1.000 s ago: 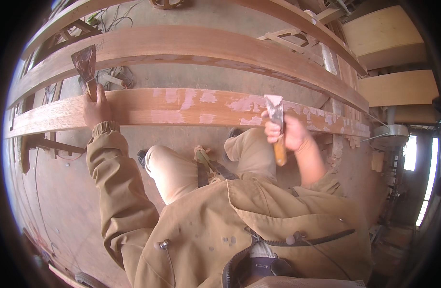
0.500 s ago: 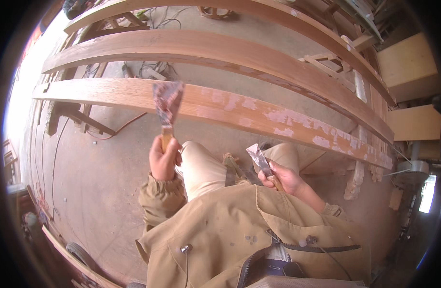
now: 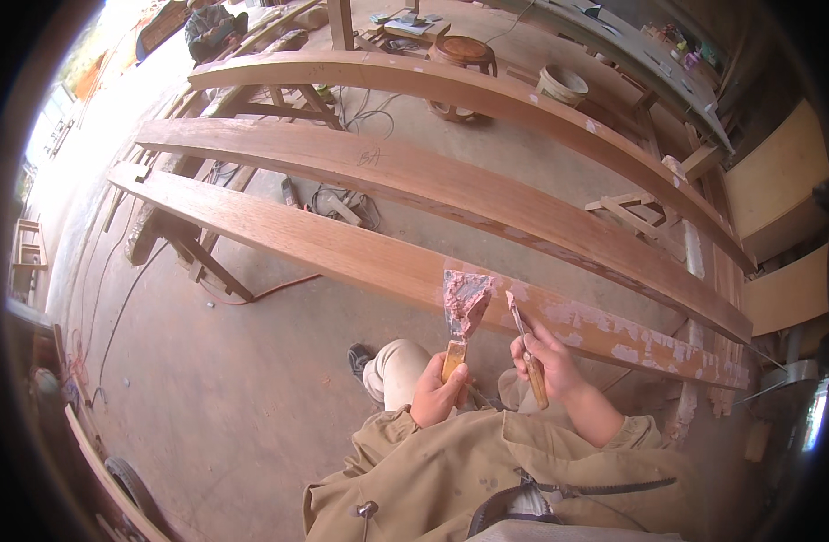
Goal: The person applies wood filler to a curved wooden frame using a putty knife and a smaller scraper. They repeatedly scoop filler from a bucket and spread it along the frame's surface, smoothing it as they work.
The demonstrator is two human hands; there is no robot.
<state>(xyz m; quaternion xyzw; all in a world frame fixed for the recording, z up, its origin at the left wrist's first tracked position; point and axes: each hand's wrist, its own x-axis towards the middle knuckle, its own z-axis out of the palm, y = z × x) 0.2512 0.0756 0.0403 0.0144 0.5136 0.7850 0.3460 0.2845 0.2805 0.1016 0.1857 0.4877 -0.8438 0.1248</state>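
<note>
My left hand (image 3: pixel 440 390) grips the wooden handle of a wide putty knife (image 3: pixel 465 307) held upright, its blade loaded with pink filler. My right hand (image 3: pixel 548 361) holds a second, narrower putty knife (image 3: pixel 521 327) edge-on, its blade tip close to the first blade. Both knives hover just in front of the nearest long wooden plank (image 3: pixel 342 251), whose right part is smeared with pink filler patches (image 3: pixel 604 327). My knees and tan trousers (image 3: pixel 398 372) show below the hands.
Two more long curved planks (image 3: pixel 451 185) (image 3: pixel 487 95) lie on trestles (image 3: pixel 207 262) beyond. Cables (image 3: pixel 261 294) trail over the concrete floor. A round stool (image 3: pixel 461 52) and a bucket (image 3: pixel 563 85) stand at the back. Pale panels (image 3: pixel 776 181) lean at right.
The view has swung left along the planks. My left hand brought the wide knife down from the plank toward my lap; my right hand raised its knife beside it.
</note>
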